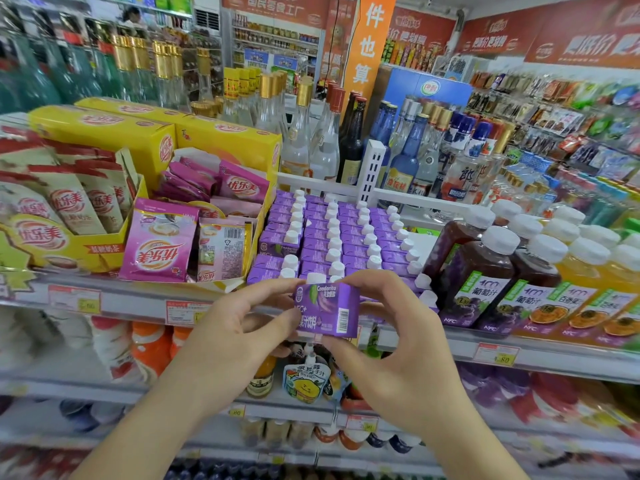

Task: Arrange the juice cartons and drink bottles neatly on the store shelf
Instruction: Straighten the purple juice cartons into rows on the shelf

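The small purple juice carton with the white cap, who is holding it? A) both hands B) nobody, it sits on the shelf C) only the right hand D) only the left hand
A: the left hand and right hand both pinch the small purple juice carton.

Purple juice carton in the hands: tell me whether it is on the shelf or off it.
Off it. Both hands, left hand and right hand, hold the purple juice carton in front of the shelf edge.

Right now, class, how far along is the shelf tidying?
Done: rows of purple cartons stand aligned on the shelf. In hand: the left hand and right hand pinch one purple carton at the shelf's front edge. Left: seating it, and straightening the tilted grape juice bottle.
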`<move>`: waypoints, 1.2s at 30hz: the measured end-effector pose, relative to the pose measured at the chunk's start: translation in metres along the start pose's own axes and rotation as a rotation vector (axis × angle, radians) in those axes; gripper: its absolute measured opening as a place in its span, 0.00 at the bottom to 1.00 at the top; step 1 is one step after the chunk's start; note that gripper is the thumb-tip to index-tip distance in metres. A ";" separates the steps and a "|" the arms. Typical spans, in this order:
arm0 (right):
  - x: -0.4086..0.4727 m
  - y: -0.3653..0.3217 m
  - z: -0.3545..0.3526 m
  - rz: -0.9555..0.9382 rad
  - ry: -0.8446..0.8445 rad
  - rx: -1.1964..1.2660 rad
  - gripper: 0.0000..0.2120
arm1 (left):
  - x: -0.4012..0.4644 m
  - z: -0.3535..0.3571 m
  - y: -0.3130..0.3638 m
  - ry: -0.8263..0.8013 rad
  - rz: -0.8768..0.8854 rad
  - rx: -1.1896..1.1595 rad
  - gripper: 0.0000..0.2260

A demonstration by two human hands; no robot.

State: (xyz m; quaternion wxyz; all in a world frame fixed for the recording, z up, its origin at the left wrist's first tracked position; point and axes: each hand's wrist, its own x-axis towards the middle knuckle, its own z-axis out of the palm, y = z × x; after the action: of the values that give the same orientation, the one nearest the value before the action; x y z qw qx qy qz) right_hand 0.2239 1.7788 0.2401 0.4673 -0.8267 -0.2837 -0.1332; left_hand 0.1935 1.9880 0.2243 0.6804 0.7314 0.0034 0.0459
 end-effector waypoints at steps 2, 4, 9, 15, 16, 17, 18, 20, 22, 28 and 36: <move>-0.001 0.001 0.001 -0.026 0.000 -0.050 0.24 | 0.001 0.001 0.001 0.015 -0.003 0.016 0.14; 0.000 0.000 0.004 -0.071 0.007 -0.088 0.24 | 0.000 0.003 0.004 -0.017 -0.040 -0.031 0.13; 0.002 0.001 0.010 -0.135 0.012 -0.174 0.27 | 0.000 0.004 0.005 -0.172 -0.092 -0.113 0.22; 0.000 0.006 0.010 -0.080 -0.051 -0.189 0.35 | -0.002 -0.001 -0.002 -0.202 -0.089 -0.236 0.20; 0.001 0.008 0.010 -0.053 -0.058 -0.197 0.36 | -0.001 -0.003 -0.005 -0.226 -0.092 -0.301 0.21; 0.001 0.010 0.010 -0.036 -0.061 -0.205 0.37 | -0.001 -0.005 -0.008 -0.251 -0.095 -0.374 0.24; 0.001 0.013 0.009 -0.022 -0.067 -0.207 0.37 | 0.001 -0.007 -0.011 -0.271 -0.096 -0.440 0.27; 0.001 0.013 0.009 0.009 -0.084 -0.189 0.37 | 0.004 -0.008 -0.014 -0.298 -0.091 -0.499 0.27; 0.001 0.013 0.007 0.006 -0.073 -0.191 0.37 | 0.004 -0.008 -0.014 -0.294 -0.078 -0.456 0.21; 0.000 0.014 0.001 0.002 0.002 -0.137 0.34 | 0.003 -0.003 -0.007 -0.069 -0.090 -0.411 0.18; 0.001 0.019 -0.006 0.070 -0.037 0.143 0.23 | 0.005 0.000 -0.003 -0.024 -0.124 -0.409 0.17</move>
State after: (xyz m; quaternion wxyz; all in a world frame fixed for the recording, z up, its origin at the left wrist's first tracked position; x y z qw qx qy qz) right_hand 0.2366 1.7662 0.2304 0.5244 -0.8029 -0.2718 -0.0807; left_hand 0.1985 1.9890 0.2217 0.8162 0.5770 0.0312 -0.0051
